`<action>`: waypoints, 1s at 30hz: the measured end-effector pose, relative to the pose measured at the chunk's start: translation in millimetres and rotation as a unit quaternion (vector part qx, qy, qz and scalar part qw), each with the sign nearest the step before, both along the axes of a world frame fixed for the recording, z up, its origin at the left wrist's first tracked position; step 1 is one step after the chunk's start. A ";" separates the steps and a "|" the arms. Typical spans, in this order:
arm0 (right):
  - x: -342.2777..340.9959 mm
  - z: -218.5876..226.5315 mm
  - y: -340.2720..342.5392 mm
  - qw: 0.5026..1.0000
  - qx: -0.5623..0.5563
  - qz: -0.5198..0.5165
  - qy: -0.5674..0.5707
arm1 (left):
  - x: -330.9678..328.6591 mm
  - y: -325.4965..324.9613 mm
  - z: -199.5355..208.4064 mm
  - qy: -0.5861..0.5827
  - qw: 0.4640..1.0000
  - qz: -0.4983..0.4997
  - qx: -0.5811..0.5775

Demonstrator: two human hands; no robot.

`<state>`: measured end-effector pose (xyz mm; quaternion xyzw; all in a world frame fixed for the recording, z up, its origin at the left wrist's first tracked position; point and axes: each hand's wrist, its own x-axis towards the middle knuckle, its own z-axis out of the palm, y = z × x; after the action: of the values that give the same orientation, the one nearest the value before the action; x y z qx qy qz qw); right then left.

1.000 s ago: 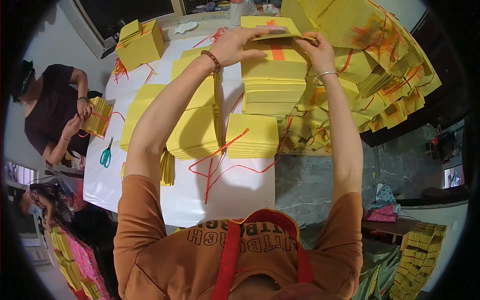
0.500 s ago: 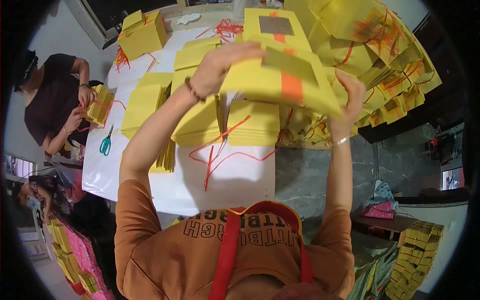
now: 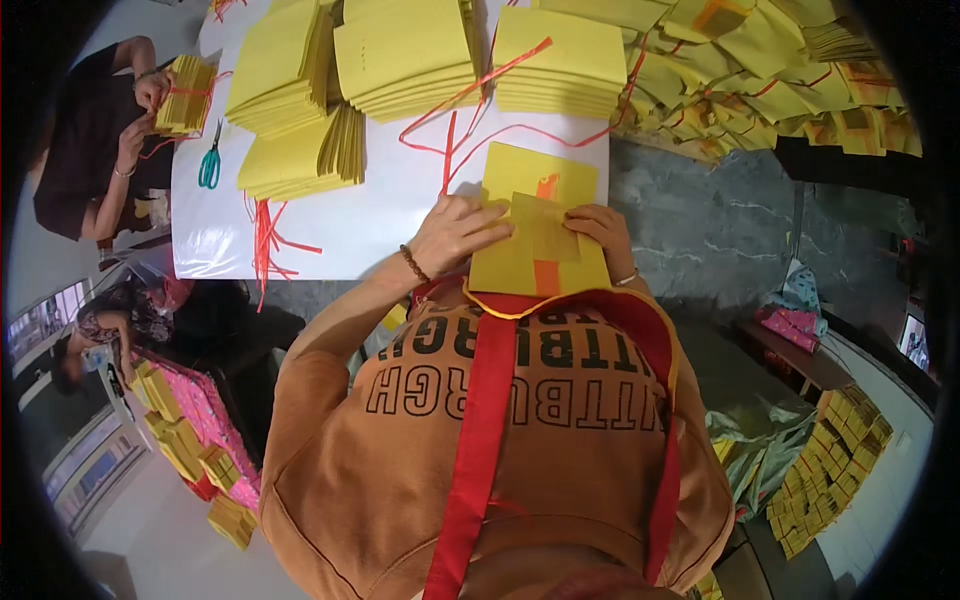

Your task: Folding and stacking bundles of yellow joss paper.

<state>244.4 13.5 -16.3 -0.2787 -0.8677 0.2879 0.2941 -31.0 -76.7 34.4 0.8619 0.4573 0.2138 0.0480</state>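
Observation:
A yellow paper stack (image 3: pixel 570 273) with an orange band down its middle is at the table's front edge, close against my apron. On its top face lies a smaller olive-tan square (image 3: pixel 541 230). My left hand (image 3: pixel 458 236) comes over the stack's left side, fingertips reaching the square's left edge. From the other side, my right hand (image 3: pixel 603 232) is closed over the stack's right side, its fingers bent onto the square. Both thumbs are hard to see. Just beyond the stack, a red ribbon (image 3: pixel 508 126) lies loosely over the white table (image 3: pixel 400 240).
Several yellow paper stacks (image 3: pixel 410 60) stand at the far side. Teal-handled scissors (image 3: pixel 209 166) and red ribbon strands (image 3: pixel 268 245) lie to the left. A co-worker's hands (image 3: pixel 140 115) hold a ribboned yellow bundle (image 3: pixel 185 95). More bundles (image 3: pixel 740 70) are heaped at the far right.
Both hands have brought the yellow stack down and toward my body, from above the far stacks to the table's front edge. The view has tilted lower.

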 end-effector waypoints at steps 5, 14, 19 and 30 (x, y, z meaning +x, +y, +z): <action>4.0 -4.2 -22.9 1.000 -0.007 0.015 -0.023 | 3.4 -26.5 -38.2 -0.117 0.987 -0.026 -0.109; 1.8 -21.4 -35.9 0.989 -0.134 -0.041 -0.054 | 13.8 -21.8 -44.3 -0.261 0.940 0.083 -0.203; -7.6 -13.7 -24.7 0.931 -0.332 -0.068 -0.137 | 29.7 -12.7 -36.8 -0.257 0.846 0.301 -0.358; -25.4 2.9 -27.1 0.921 -0.326 -0.205 -0.059 | 27.3 12.7 -33.4 -0.182 0.826 0.366 -0.389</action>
<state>219.0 -13.6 -13.4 -0.5480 -0.6652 0.4714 0.1873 -3.6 -64.0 1.0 0.4866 0.7674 0.1731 0.3800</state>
